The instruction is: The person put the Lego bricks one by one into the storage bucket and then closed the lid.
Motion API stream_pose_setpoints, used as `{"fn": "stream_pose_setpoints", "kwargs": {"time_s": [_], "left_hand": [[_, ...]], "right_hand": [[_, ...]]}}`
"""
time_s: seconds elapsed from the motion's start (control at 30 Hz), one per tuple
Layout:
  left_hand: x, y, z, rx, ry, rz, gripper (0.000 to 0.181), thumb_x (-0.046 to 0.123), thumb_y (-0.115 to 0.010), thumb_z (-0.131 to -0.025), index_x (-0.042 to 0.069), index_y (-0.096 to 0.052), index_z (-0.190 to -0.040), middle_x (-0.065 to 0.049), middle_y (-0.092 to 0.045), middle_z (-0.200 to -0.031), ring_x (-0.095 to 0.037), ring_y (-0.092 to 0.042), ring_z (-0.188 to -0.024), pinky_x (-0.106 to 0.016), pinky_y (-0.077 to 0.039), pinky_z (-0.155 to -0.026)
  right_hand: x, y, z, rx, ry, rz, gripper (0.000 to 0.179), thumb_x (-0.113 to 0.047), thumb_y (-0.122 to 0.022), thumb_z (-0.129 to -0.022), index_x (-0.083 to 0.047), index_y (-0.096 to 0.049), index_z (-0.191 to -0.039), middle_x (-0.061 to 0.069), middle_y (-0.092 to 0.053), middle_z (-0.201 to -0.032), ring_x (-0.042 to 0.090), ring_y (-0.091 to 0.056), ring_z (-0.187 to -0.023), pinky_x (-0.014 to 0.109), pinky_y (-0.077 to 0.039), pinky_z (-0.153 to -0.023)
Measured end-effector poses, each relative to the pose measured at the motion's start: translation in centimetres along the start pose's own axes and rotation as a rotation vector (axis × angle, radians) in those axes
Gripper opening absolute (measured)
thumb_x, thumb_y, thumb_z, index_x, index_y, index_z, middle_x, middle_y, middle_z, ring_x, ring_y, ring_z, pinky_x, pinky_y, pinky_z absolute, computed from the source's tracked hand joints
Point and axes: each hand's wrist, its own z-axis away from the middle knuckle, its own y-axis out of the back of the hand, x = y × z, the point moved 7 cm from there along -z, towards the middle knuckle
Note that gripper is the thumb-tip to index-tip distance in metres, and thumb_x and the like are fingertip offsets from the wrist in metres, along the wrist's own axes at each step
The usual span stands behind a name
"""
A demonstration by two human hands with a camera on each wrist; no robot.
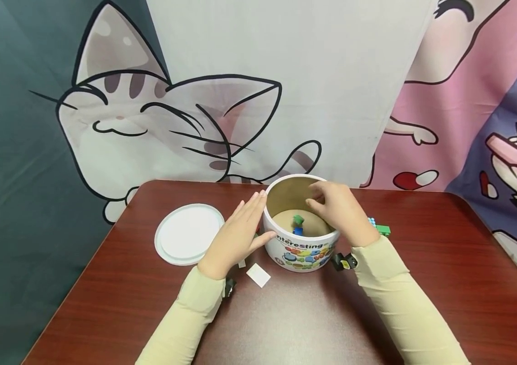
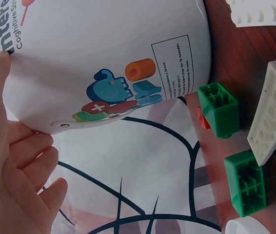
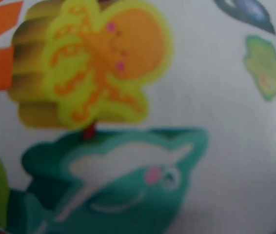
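Note:
A white tub [image 1: 301, 253] printed with colourful toy pictures stands near the back of the table. Inside lie a green piece [image 1: 298, 220] and a blue piece [image 1: 298, 231]. My left hand [image 1: 238, 235] rests along the tub's left side, fingers straight and thumb spread; in the left wrist view its thumb and fingertips touch the printed wall. My right hand [image 1: 342, 210] reaches over the right rim, fingers loosely bent inside the tub. Nothing shows between its thumb and forefinger. Only the blurred printed wall [image 3: 245, 161] fills the right wrist view.
A round white lid [image 1: 189, 234] lies left of the tub. In front is a white tile [image 1: 258, 275]. Left of the tub are green bricks [image 2: 246, 183] and a white studded plate [image 2: 272, 112]. Another green brick [image 1: 383, 230] and a light-blue piece [image 1: 371, 221] lie beyond the right wrist.

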Motion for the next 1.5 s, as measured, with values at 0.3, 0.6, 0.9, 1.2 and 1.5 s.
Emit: {"fn": "stream_pose_setpoints", "kwargs": {"time_s": [0.3, 0.6, 0.9, 1.2, 1.5], "left_hand": [[0.1, 0.0, -0.2, 0.0, -0.01, 0.012, 0.085, 0.046, -0.064, -0.099, -0.001, -0.026, -0.159, -0.013, -0.028, -0.165, -0.025, -0.023, -0.153, -0.048, -0.023, -0.123], [-0.1, 0.1, -0.2, -0.004, 0.002, 0.028, 0.084, 0.045, -0.064, -0.099, -0.001, -0.025, -0.159, -0.013, -0.027, -0.165, -0.025, -0.023, -0.153, -0.044, -0.02, -0.124], [-0.2, 0.0, -0.1, 0.0, -0.001, 0.041, 0.086, 0.045, -0.064, -0.099, 0.0, -0.024, -0.159, -0.013, -0.027, -0.165, -0.025, -0.023, -0.153, -0.044, -0.02, -0.124], [-0.2, 0.1, -0.1, -0.017, 0.004, 0.017, 0.086, 0.045, -0.064, -0.099, 0.001, -0.023, -0.16, -0.012, -0.026, -0.166, -0.023, -0.021, -0.154, -0.043, -0.019, -0.124], [-0.1, 0.1, 0.0, -0.022, 0.007, 0.023, 0.085, 0.046, -0.063, -0.099, 0.001, -0.024, -0.16, -0.013, -0.028, -0.165, -0.024, -0.022, -0.154, -0.045, -0.021, -0.124]], "right_hand": [[0.8, 3.3, 2.1, 0.26, 0.065, -0.063, 0.011, -0.01, -0.071, -0.093, -0.003, -0.075, -0.101, 0.01, -0.072, -0.092, 0.023, -0.065, -0.081, 0.039, -0.055, -0.074], [3.3, 6.7, 5.0, 0.412, 0.009, -0.244, 0.016, -0.013, -0.071, -0.095, -0.006, -0.076, -0.108, 0.005, -0.072, -0.099, -0.002, -0.062, -0.081, 0.008, -0.048, -0.073], [8.8, 7.8, 7.2, 0.352, -0.143, -0.409, 0.021, -0.016, -0.068, -0.098, -0.003, -0.072, -0.114, -0.003, -0.074, -0.094, 0.005, -0.069, -0.081, 0.01, -0.054, -0.075], [13.1, 6.2, 8.7, 0.327, -0.232, -0.514, 0.016, -0.012, -0.066, -0.099, -0.001, -0.072, -0.11, -0.013, -0.072, -0.093, 0.0, -0.071, -0.076, 0.012, -0.056, -0.073], [15.2, 5.5, 9.3, 0.23, -0.307, -0.135, 0.031, -0.029, -0.064, -0.101, -0.003, -0.069, -0.118, 0.005, -0.074, -0.093, 0.001, -0.062, -0.072, 0.015, -0.047, -0.061]]}}
